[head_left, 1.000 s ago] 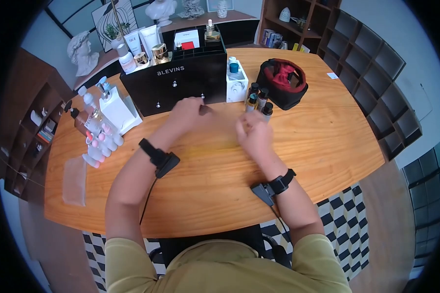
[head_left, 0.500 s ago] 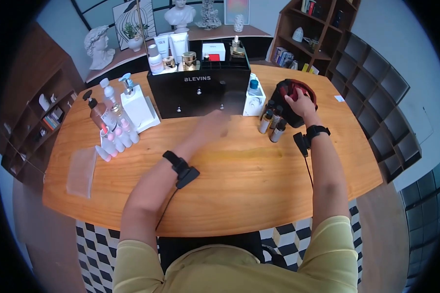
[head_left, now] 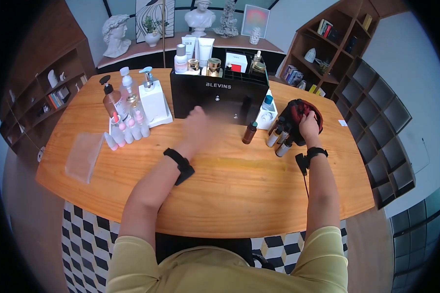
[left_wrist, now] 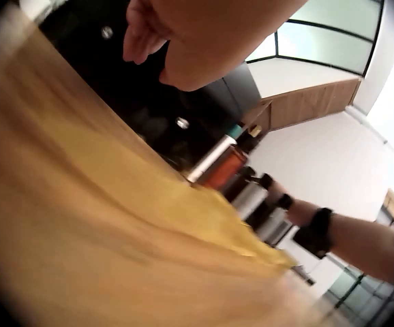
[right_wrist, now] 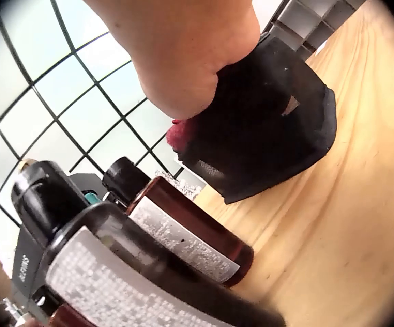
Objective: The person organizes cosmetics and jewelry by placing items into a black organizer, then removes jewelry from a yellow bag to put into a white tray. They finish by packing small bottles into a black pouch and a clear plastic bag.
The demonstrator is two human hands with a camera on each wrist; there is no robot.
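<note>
My left hand (head_left: pixel 199 129), blurred in the head view, hovers in front of the black drawer organizer (head_left: pixel 200 100). In the left wrist view its loosely bent fingers (left_wrist: pixel 139 37) hold nothing. To its right a small brown bottle (head_left: pixel 249 133) with a dark cap stands upright. My right hand (head_left: pixel 309 128) reaches over the rim into a black fabric bag (right_wrist: pixel 272 136) with a red lining; its fingertips are hidden there, so I cannot tell what they hold. Close by the bag stand several dark-capped bottles (head_left: pixel 283 145), one brown with a pale label (right_wrist: pixel 190 231).
Skincare tubes and jars (head_left: pixel 205 51) fill the organizer's top. A white box (head_left: pixel 267 117) with a blue-capped bottle stands on its right. Pump bottles, a white dispenser (head_left: pixel 155 102) and several pink-tipped bottles (head_left: pixel 127 129) are at left, near a translucent pouch (head_left: pixel 83 156).
My right hand has gone from beside the bottles into the bag. My left hand has moved away to the left, and a brown bottle now shows standing on the table. The head view has shifted.
</note>
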